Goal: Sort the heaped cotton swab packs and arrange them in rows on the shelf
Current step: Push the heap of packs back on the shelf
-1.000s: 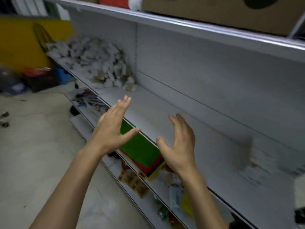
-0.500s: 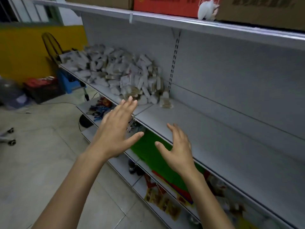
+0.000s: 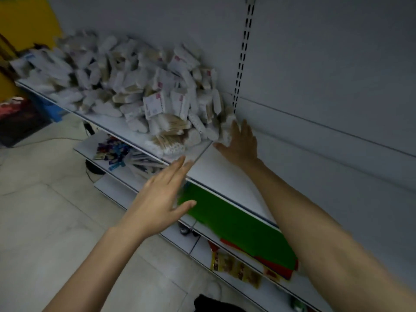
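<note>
Two bare forearms at the near edge, coming in from 7 and 4 o'clock. Left hand [image 3: 162, 199] just at 7 o'clock of frame centre, in front of the shelf lip. Palm down, fingers straight and close together, thumb out toward 3 o'clock, holding nothing, tips blurred. Green sheet [image 3: 236, 224] flat under the lip at 4 o'clock of that hand, a red edge showing beneath it. Bottom shelf [image 3: 173, 240] lower down, yellow packets [image 3: 236, 269] on it at 5 o'clock. Pale tiled floor [image 3: 45, 210] at 8 o'clock.

Main shelf [image 3: 225, 176] white, running from 10 to 4 o'clock, with a bare stretch under the right forearm. Right hand [image 3: 242, 144] at 1 o'clock of the left hand, over the shelf. Fingers spread and nearly straight, tips on a swab pack [image 3: 226, 129], thumb out below it. Too blurred to tell whether gripped or only touched.

Heap of cotton swab packs [image 3: 135, 95] on the main shelf at 10 o'clock of the right hand, the touched pack at its 3 o'clock end. Piled loose against the back panel [image 3: 326, 75], packs at all angles, white wrappers, some red print, tan sticks showing through. Slotted upright [image 3: 242, 64] at 12 o'clock of the right hand, just beside the heap's end.

Middle shelf [image 3: 87, 145] at 6 o'clock of the heap, small coloured goods [image 3: 112, 149] on it. Farthest, at 10 o'clock: yellow wall [image 3: 29, 23], blue object [image 3: 50, 106], dark blurred clutter.
</note>
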The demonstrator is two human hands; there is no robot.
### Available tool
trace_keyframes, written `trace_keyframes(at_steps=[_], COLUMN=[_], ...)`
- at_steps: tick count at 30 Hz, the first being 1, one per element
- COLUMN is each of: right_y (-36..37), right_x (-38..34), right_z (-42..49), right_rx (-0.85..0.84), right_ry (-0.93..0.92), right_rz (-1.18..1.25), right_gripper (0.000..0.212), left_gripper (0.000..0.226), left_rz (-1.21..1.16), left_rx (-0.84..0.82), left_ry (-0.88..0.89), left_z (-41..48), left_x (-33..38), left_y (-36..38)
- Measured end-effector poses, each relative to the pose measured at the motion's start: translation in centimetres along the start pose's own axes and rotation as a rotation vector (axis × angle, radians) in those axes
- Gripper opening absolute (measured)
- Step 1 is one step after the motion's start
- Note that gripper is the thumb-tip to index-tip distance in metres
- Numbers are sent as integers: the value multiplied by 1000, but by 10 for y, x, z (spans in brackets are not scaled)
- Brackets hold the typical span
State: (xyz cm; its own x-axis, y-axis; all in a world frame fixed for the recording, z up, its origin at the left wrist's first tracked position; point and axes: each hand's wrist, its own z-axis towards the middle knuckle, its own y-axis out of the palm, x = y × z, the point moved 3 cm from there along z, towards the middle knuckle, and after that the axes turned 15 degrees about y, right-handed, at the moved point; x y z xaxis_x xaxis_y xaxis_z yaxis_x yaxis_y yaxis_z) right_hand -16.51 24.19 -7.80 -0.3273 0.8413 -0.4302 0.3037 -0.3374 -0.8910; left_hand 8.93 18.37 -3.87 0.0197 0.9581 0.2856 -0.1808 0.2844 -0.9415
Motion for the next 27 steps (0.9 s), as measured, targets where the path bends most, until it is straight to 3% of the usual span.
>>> trace_keyframes(at_steps=[3, 9, 11, 13, 15, 17, 19, 21, 22, 27], right_y=[15, 10, -6, -25, -38, -42, -46, -51, -51, -37], right_x=[5, 9, 6, 0, -18, -41, -56, -71, -76, -109], right_z=[18, 0, -9, -23, -42, -56, -60, -55, -51, -23], right_rx=[25, 193, 168, 67, -53, -35, 198, 398, 414, 286], right_ry=[44, -15, 125, 304, 324, 213, 93, -16, -26, -23], right_rz=[-132, -108, 181, 676, 884, 850, 629, 360, 315, 592], right_gripper=[96, 50, 42, 41, 37, 40, 47, 38, 34, 46], left_gripper=[89, 82, 82, 90, 95, 68, 41, 26, 17, 16], left_rz=[-57, -314, -467, -681, -1025, -1373, -1583, -1547, -1477, -1211], left_rx=[30, 14, 11, 27, 29, -2, -99, -42, 55, 383], left_ry=[-39, 71, 71, 22, -78, -139, -213, -203, -179, -25], left_z=[12, 68, 83, 101, 119, 129, 129, 127, 126, 115], left_x=[-30, -47, -47, -52, -55, -58, -53, -61, -72, -117], left_y=[-4, 14, 17, 21, 17, 13, 4, -4, -8, -47])
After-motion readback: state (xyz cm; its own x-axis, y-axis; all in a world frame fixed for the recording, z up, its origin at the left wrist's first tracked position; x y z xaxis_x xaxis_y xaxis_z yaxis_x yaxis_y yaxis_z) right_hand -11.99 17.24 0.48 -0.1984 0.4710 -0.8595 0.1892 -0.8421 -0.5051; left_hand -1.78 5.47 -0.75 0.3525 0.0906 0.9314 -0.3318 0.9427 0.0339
